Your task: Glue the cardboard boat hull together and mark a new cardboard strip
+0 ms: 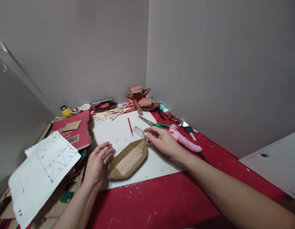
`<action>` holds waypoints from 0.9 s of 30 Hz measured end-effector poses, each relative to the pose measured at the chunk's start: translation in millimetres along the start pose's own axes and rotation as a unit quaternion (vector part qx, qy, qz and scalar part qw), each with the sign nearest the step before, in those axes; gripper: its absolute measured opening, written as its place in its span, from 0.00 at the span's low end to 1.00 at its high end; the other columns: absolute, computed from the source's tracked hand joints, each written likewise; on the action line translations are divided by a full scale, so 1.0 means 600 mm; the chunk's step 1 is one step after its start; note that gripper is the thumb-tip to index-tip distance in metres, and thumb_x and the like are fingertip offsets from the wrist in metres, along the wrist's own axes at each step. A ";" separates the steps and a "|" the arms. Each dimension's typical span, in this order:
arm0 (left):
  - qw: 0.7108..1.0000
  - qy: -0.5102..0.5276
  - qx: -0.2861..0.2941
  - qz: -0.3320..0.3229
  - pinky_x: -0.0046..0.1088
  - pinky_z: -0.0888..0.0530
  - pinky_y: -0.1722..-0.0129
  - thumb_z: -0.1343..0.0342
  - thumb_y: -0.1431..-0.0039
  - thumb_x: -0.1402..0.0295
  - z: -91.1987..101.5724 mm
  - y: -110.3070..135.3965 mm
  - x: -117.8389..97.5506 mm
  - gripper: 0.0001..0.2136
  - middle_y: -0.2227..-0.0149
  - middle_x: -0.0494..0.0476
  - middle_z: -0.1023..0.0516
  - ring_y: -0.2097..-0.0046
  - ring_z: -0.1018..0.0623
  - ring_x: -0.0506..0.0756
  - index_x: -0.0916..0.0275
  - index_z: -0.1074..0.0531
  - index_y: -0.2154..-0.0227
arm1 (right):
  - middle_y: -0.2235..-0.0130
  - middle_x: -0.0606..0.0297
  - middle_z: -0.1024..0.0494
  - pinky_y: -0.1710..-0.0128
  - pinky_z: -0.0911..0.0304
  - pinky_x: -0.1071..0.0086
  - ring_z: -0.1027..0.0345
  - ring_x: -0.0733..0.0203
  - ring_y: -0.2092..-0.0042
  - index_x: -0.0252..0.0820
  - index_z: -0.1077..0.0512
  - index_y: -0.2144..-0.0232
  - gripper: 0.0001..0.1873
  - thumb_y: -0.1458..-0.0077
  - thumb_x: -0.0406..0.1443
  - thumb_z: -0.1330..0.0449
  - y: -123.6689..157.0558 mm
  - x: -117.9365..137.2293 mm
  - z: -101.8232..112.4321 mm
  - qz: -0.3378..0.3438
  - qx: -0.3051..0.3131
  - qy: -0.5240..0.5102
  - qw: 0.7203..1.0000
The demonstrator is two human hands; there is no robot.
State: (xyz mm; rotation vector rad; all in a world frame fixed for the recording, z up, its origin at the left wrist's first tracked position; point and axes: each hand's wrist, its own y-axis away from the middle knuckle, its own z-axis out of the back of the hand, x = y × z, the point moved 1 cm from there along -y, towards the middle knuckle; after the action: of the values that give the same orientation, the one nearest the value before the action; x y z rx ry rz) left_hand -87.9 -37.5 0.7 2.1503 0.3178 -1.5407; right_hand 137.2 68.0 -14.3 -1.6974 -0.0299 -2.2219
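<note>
Nearby: scissors point(151, 122), glue gun point(187, 142); red table point(138, 205), grey walls point(90, 47). Your right hand point(163, 142) at ruler point(138, 131), grip unclear; left hand point(97, 163) uncurled by cardboard hull point(128, 160).

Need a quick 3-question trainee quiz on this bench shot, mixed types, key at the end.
1. What sits between the left hand and the right hand?
a) yellow bottle
b) open cardboard hull
c) pink glue gun

2. True or false: the red pencil lies on the white work surface.

3. Fill in: the scissors have ____ handles.

Key: 1. b; 2. true; 3. green.
</note>
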 end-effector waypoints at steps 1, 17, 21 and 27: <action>1.000 0.000 -0.009 -0.016 0.25 0.25 0.60 0.33 0.55 0.70 0.001 0.001 -0.001 0.15 0.58 0.61 0.20 0.58 0.20 0.54 0.65 0.24 0.62 | 0.69 0.62 0.24 0.71 0.37 0.69 0.31 0.61 0.68 0.37 0.27 0.64 0.15 0.47 0.43 0.40 0.000 0.001 0.003 0.014 -0.031 0.009 0.999; 0.974 -0.127 -0.018 -0.189 0.23 0.27 0.65 0.36 0.47 0.62 0.001 0.038 -0.004 0.10 0.73 0.51 0.21 0.70 0.23 0.48 0.63 0.24 0.65 | 0.78 0.64 0.23 0.76 0.34 0.74 0.32 0.69 0.78 0.35 0.27 0.74 0.19 0.48 0.48 0.36 0.046 0.040 -0.011 -0.045 0.186 -0.241 0.951; 0.910 -0.266 0.032 -0.316 0.23 0.27 0.67 0.40 0.42 0.68 -0.013 0.078 -0.004 0.04 0.71 0.51 0.20 0.68 0.22 0.50 0.60 0.23 0.65 | 0.76 0.61 0.21 0.77 0.34 0.75 0.30 0.68 0.78 0.33 0.24 0.72 0.22 0.45 0.50 0.39 0.066 0.046 -0.029 -0.061 0.271 -0.272 0.922; 0.739 -0.378 0.150 -0.537 0.27 0.27 0.68 0.41 0.44 0.79 -0.032 0.102 -0.004 0.09 0.69 0.57 0.20 0.68 0.23 0.51 0.65 0.26 0.60 | 0.69 0.57 0.20 0.71 0.32 0.74 0.29 0.68 0.72 0.32 0.22 0.60 0.25 0.42 0.50 0.43 0.084 0.058 -0.035 -0.027 0.338 -0.255 0.905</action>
State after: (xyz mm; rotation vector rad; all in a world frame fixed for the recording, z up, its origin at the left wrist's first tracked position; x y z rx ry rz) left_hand -45.2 -80.3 22.5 1.2330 1.2058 -3.0985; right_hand 123.8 6.7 2.6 -1.7814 -0.8718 -1.4548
